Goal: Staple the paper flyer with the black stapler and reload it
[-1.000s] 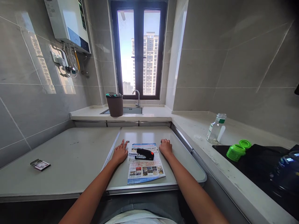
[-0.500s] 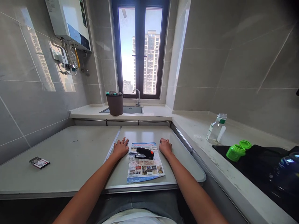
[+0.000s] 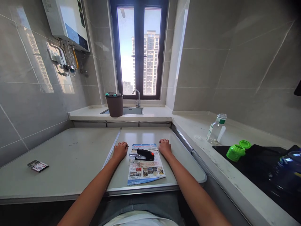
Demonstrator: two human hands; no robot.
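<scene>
Black stapler, dead centre — it lies on the upper half of a printed sheet, right between the two hands and touched by neither! Its orange-red end faces the right hand, while silver metal juts out past the sheet's left side, towards the left hand.

On that left flank, the hand rests knuckles up on the pale table, fingers bent inward, just beside the paper. Right at its fingertips shows a tiny dark piece; whether the fingers pinch it, I cannot tell. Across to the other side: the right hand is down by the sheet's upper right corner, fingers curled under, and what they may close on is hidden from view.

The sheet itself carries blue bands top and bottom, lines of print and a row of small photos near the lower edge. Well out on the left, a small flat packet lies alone.

Over to the right-hand counter now — a clear glass bottle stands upright, uncapped, and nearby a bright green jar leans beside its green lid. Up at the back, a brown bucket stands at the sink, below the window.
</scene>
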